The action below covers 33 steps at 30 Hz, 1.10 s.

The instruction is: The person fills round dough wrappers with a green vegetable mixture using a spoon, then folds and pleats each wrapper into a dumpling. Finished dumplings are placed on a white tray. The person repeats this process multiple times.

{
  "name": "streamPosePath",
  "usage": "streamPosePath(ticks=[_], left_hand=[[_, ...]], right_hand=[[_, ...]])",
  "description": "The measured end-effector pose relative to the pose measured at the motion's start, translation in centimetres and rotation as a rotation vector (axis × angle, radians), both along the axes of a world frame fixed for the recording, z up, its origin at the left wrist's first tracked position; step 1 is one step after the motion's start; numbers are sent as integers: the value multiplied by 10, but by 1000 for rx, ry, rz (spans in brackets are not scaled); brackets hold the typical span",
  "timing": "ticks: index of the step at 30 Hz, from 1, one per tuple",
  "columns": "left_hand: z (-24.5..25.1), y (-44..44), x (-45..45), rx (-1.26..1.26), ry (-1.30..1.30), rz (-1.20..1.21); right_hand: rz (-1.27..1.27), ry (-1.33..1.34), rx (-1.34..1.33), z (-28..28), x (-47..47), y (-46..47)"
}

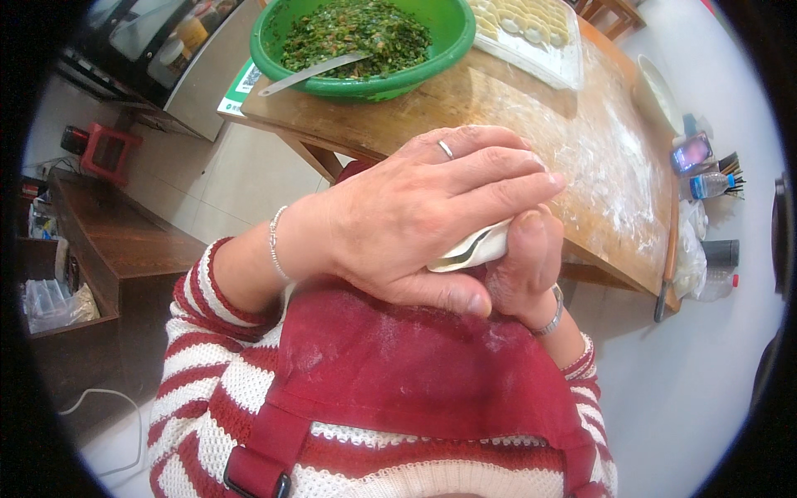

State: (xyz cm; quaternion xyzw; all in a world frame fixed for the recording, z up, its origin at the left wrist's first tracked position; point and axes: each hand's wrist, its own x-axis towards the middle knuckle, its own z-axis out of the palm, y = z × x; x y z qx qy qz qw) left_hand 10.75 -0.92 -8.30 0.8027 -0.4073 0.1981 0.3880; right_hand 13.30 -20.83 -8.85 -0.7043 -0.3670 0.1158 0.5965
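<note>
A folded dumpling wrapper [476,250] is held between both hands above the apron, its edges parted with dark filling showing inside. My left hand [423,211], with a ring and a bracelet, lies over the top of it, fingers stretched to the right and thumb below. Behind and to the right, my right hand [529,255], wearing a wristwatch, cups the dumpling with its thumb up against the dough. Most of the right fingers are hidden. A green basin [457,46] of chopped green filling [358,37] stands beyond on the table, a metal spatula [311,73] leaning in it.
The wooden table [529,78] bears scattered flour. A white tray [548,65] carries rows of shaped dumplings [535,18]. A bowl [657,93], a lit phone [691,152], a water bottle [710,185] and a rolling pin [670,255] line the right edge. A dark wooden cabinet [112,230] stands left.
</note>
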Motion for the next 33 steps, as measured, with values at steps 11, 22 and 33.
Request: streamPosePath(ticks=[11,22,33], left_hand=[[-7,-4,7,-11,-94,30],[-19,-15,3,-208,3,-68],[-19,-38,-19,-703,641,-343]], right_hand=[[-32,62,41,6,-6,0],[102,212,93,12,-6,-4],[217,758,72,20,-8,-13]])
